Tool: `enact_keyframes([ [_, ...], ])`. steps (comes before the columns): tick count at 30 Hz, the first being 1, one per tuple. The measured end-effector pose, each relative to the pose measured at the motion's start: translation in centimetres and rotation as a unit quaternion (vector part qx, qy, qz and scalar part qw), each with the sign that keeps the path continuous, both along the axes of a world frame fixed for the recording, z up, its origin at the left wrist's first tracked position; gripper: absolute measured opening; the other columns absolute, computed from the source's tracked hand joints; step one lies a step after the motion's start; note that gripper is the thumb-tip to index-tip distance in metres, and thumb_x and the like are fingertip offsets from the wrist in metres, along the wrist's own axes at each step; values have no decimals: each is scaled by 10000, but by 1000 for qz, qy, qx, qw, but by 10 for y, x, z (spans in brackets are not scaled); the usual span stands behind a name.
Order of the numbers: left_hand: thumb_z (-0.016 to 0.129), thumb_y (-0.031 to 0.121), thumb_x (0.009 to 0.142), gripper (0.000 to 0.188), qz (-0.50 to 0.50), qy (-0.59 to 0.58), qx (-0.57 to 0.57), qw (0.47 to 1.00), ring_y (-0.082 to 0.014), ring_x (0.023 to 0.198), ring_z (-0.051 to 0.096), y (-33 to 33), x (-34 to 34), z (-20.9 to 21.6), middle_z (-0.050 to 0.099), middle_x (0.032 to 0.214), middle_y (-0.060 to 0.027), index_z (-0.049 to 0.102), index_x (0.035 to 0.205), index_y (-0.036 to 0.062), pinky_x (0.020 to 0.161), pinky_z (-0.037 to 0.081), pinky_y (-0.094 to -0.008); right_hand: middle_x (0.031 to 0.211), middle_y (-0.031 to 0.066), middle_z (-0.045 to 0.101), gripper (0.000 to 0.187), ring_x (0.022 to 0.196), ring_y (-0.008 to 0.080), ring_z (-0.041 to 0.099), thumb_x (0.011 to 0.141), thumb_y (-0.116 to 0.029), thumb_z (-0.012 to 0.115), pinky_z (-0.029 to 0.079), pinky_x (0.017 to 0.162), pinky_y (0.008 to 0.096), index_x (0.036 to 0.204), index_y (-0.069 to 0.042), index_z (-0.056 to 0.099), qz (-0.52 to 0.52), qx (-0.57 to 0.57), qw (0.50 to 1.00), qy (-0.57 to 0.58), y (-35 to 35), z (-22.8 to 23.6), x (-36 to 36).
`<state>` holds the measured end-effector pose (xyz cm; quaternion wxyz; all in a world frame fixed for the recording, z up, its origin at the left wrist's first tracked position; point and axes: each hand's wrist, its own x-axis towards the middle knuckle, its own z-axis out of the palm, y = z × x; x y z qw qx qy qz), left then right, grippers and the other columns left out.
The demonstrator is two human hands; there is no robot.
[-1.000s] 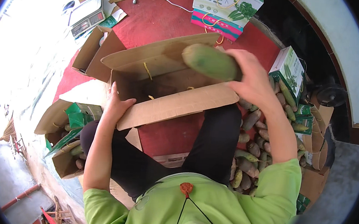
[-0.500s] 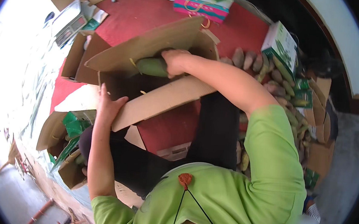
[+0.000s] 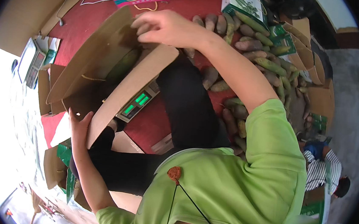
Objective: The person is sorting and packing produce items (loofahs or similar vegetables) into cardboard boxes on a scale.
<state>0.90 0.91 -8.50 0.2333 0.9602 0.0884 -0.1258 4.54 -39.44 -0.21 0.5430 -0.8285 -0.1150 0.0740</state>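
Note:
An open cardboard box (image 3: 133, 78) stands tilted in front of me, its tall flap raised on the far side. Inside lies a long green radish (image 3: 124, 64), partly in shadow. My right hand (image 3: 159, 27) is over the box's far right end with nothing visible in it; its fingers are loosely bent, apart and slightly blurred. Against the near left end of the box rests my left hand (image 3: 80, 126), thumb and forefinger spread. Under the box's near side a digital scale (image 3: 135, 104) shows a lit green display.
To the right spreads a pile of green and purplish radishes (image 3: 269, 66). A white-green carton (image 3: 244, 6) stands behind it. At the left are another scale (image 3: 34, 63) and a smaller open box (image 3: 45, 87). Far right, a person in a striped top (image 3: 323, 171) is partly visible.
My right hand has let go of the green radish inside the box and risen to its far right end. My view has turned, and the scale's lit display now shows.

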Motion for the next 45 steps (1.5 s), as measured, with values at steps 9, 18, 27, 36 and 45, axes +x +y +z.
enact_keyframes([
  [9, 751, 282, 747, 894, 26, 54, -78, 995, -313, 1275, 438, 1, 4, -4, 443, 1370, -251, 278, 1428, -54, 1064, 329, -359, 925, 163, 658, 251, 887, 262, 636, 791, -116, 667, 491, 767, 353, 1002, 8, 618, -314, -42, 947, 47, -109, -171, -138],
  [18, 738, 279, 774, 877, 35, 68, -50, 996, -295, 1252, 458, 10, 10, -10, 480, 1343, -226, 264, 1446, -25, 1065, 321, -354, 989, 174, 665, 285, 954, 368, 629, 819, -295, 557, 488, 829, 437, 968, -80, 668, -159, -238, 901, 327, -44, -294, -288],
  [27, 750, 249, 786, 859, 46, 60, -120, 990, -255, 1237, 451, 15, 8, -11, 439, 1388, -187, 273, 1445, -27, 1045, 337, -334, 1163, 162, 589, 378, 1152, 291, 521, 807, -277, 627, 409, 966, 418, 1136, -94, 587, -172, -235, 856, 427, -55, -287, -298],
  [36, 726, 163, 801, 825, 61, 63, -124, 988, -250, 1208, 468, 4, 4, -4, 457, 1362, -187, 254, 1451, -27, 1034, 353, -327, 1157, 77, 507, 626, 1126, 247, 471, 748, -564, 659, 411, 836, 455, 1178, -132, 517, -60, -541, 794, 270, -91, -304, -286],
  [45, 728, 60, 762, 828, 63, 19, -206, 976, -218, 1118, 522, -22, -2, 6, 483, 1286, -168, 253, 1432, -46, 941, 439, -300, 1213, 87, 521, 541, 1151, 274, 468, 880, -544, 504, 340, 910, 541, 1233, -134, 513, 56, -574, 764, 289, -76, -306, -266],
])
